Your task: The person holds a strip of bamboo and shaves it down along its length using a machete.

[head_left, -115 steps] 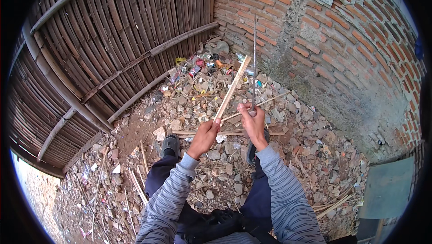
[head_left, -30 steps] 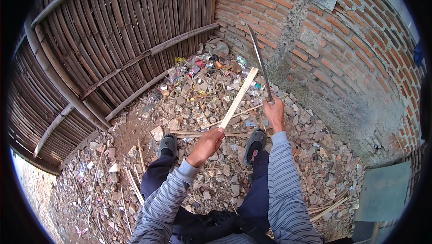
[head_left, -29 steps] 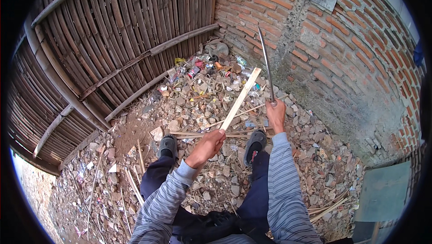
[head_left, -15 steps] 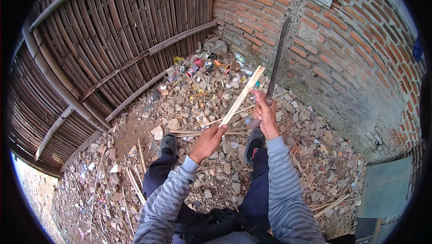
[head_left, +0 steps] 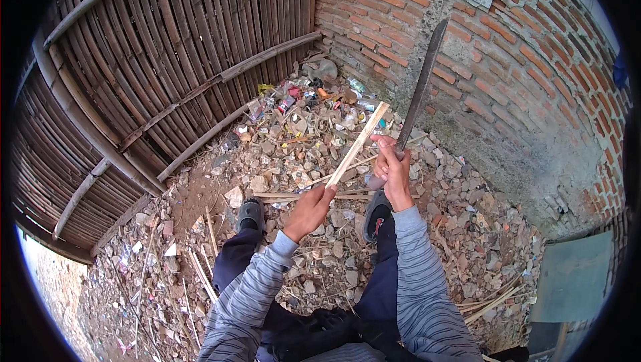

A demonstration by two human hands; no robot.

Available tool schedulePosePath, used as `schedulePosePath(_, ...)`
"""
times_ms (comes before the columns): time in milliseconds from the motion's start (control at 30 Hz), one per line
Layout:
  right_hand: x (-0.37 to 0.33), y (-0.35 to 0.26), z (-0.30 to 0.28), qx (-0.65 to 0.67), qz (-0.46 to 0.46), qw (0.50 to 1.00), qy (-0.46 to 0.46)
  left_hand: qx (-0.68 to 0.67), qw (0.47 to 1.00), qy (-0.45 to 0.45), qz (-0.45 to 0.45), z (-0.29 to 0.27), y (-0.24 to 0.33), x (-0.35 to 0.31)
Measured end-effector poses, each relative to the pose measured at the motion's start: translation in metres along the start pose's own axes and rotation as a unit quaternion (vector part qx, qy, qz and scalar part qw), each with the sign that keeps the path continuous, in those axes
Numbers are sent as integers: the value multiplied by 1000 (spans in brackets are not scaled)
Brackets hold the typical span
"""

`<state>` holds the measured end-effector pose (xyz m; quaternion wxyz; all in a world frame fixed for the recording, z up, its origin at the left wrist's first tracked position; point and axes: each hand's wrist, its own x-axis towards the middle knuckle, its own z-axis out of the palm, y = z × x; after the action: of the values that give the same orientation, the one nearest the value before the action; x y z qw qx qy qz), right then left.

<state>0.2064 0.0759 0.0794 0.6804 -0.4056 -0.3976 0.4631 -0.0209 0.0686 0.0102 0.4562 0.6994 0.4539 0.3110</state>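
My left hand [head_left: 311,212] is closed round the lower end of a pale split wooden strip [head_left: 359,143], which slants up and to the right. In my right hand [head_left: 393,173] is the handle of a machete; its long dark blade [head_left: 423,85] points up and slightly right, toward the brick wall. The right index finger stretches toward the strip's upper half; I cannot tell whether it touches. Blade and strip are apart, the blade to the right of the strip.
Several more strips [head_left: 287,196] lie on the rubble by my shoes [head_left: 250,215]. Others [head_left: 202,275] lie at the left, and a bundle [head_left: 493,305] at the right. A slatted bamboo fence [head_left: 200,48] meets a brick wall [head_left: 527,75]. Litter [head_left: 294,98] fills the corner.
The machete blade has tilted to the right, away from the strip, as my right hand turned a little. The strip's upper end has dropped slightly leftward. My left hand has hardly moved.
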Motion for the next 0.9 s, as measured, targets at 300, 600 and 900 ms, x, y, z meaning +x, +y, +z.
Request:
schedulePosePath(300,-5,12,-2,-31,-9,997,-65,-18,1000,16,-13,2,5,1)
schedulePosePath(600,-2,20,-8,-99,-23,993,-53,-61,997,49,-25,-3,-11,10)
schedulePosePath(900,-3,14,-7,-214,-66,974,-22,-49,994,81,-46,-16,9,8)
